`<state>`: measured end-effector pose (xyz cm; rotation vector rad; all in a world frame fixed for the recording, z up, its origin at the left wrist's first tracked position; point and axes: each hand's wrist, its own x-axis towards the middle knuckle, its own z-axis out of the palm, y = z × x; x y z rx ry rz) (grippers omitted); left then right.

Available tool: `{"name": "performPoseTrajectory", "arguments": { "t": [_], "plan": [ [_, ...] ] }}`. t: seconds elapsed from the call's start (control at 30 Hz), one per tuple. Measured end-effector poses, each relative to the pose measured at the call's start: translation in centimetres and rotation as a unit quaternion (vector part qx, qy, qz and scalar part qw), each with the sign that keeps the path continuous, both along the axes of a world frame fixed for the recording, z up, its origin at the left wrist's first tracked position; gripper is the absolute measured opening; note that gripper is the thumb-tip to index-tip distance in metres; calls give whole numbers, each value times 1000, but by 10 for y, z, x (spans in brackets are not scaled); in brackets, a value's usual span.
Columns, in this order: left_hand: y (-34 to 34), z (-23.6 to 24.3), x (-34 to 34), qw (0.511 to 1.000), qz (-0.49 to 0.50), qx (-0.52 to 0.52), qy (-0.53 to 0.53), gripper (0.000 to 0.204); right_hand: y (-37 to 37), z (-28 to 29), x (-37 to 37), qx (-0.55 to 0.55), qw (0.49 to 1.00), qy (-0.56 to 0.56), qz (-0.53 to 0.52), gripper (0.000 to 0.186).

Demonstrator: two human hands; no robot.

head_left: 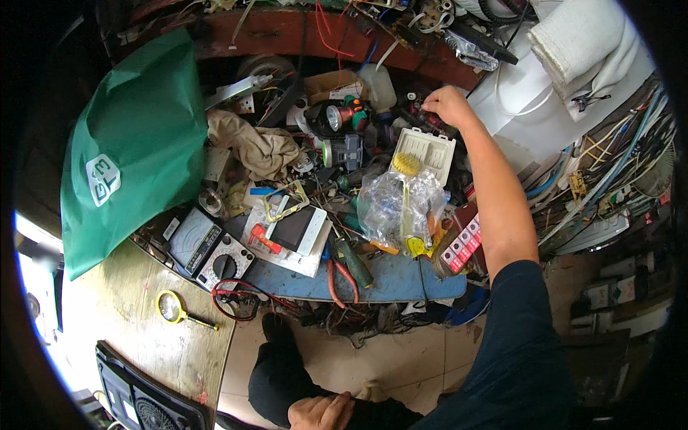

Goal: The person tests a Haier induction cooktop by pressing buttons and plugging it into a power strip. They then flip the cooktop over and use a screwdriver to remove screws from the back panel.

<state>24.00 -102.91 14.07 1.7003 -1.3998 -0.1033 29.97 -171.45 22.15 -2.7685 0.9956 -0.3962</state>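
My right arm stretches far over the cluttered bench, and my right hand (pixel 449 107) is at its back right. Its fingertips are pinched together among small dark parts; what lies between them is too small to make out. Just below that hand lies a cream plastic tray (pixel 432 147). A yellow round-headed brush (pixel 406 164) leans over it, partly in a clear plastic bag (pixel 383 204). My left hand (pixel 321 413) is low in the picture, resting on my leg with its fingers laid over it and nothing visible in them.
An analogue multimeter (pixel 215 247), a magnifying glass (pixel 172 308) and a green bag (pixel 136 150) are on the left. Red-handled pliers (pixel 340 279) and a screwdriver (pixel 352 261) lie at the front edge. A grey rag (pixel 254 147) lies mid-bench; bundled cables (pixel 609 161) crowd the right.
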Motion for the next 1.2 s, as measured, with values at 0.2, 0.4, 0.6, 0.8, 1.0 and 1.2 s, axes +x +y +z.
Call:
{"name": "performPoseTrajectory", "arguments": {
  "t": [0.2, 0.4, 0.6, 0.8, 1.0, 1.2],
  "plan": [
    [4, -2, -1, 1000, -4, -2, -4, 37, -9, -18, 11, -52, 965, 195, -167, 29],
    [7, -1, 0, 1000, 0, -1, -16, 30, 26, -6, 7, -61, 955, 133, -256, 33],
    [14, 1, -2, 1000, 23, -9, -3, 26, 79, 39, -45, -243, 945, -41, -214, 36],
    [18, 9, -5, 999, 37, -4, -8, 24, 124, 60, -92, 137, 879, -434, -145, 26],
    [19, 6, -3, 999, 25, -27, -7, 27, 129, 61, -111, 220, 819, -526, -66, 24],
    [23, 9, -4, 999, 36, -32, -4, 27, 157, 67, -101, 262, 809, -525, -39, 22]
  ]
}}
